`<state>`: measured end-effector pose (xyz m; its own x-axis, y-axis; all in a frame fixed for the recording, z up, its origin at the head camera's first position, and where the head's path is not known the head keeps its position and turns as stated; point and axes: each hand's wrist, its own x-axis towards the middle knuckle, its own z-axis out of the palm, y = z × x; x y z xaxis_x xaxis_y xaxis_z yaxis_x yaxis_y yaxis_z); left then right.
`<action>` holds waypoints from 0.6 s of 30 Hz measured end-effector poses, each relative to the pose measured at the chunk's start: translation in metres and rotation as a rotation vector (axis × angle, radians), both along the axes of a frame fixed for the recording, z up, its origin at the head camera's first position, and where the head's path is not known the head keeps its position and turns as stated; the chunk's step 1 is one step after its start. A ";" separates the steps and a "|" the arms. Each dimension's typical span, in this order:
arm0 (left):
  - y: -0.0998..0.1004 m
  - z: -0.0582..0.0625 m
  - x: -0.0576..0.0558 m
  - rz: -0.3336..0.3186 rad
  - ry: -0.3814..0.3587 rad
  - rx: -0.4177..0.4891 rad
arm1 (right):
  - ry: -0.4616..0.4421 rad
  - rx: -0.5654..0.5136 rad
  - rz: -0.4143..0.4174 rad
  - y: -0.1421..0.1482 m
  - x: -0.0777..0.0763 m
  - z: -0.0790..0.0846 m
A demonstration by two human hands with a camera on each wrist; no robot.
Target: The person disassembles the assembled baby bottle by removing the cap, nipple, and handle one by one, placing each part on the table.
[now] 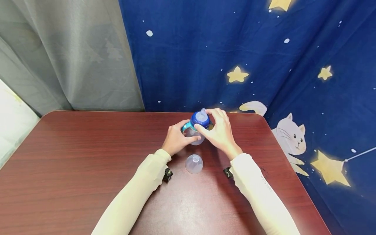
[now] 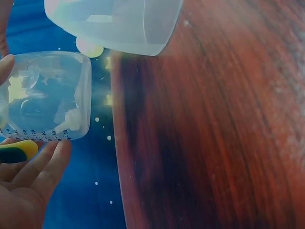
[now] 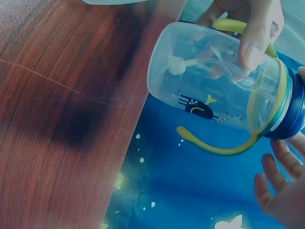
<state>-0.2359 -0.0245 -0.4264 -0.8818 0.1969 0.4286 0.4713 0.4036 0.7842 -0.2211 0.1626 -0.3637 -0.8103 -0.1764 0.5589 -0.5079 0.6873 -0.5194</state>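
Observation:
My left hand grips a clear baby bottle, thumb on one side and fingers behind, close by a teal-and-yellow handle. Measuring marks and a dark animal print show on its wall; inside hangs a straw with a weighted end. With thumb and fingertips, my right hand holds the dark blue screw collar at the bottle's top. From that collar rises a clear spout. A translucent dome cap stands on the table nearer me, between the forearms.
The reddish-brown wooden table has its far edge just behind the bottle. Behind it hang a grey curtain and a blue one with stars. A small dark device sits at the left cuff, another at the right.

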 end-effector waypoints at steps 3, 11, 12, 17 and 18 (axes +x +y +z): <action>-0.001 0.001 0.000 -0.022 0.001 0.004 | -0.033 -0.011 0.045 0.002 0.000 0.000; 0.000 0.000 0.000 -0.046 0.017 0.022 | -0.099 -0.045 0.152 0.006 0.000 0.002; -0.001 0.000 0.000 -0.049 0.017 0.025 | -0.101 -0.043 0.157 0.006 0.000 0.002; 0.000 0.000 0.000 -0.059 0.028 0.041 | -0.102 -0.017 0.173 0.007 0.000 0.003; 0.000 0.000 0.001 -0.059 0.030 0.043 | -0.104 -0.011 0.173 0.007 0.000 0.003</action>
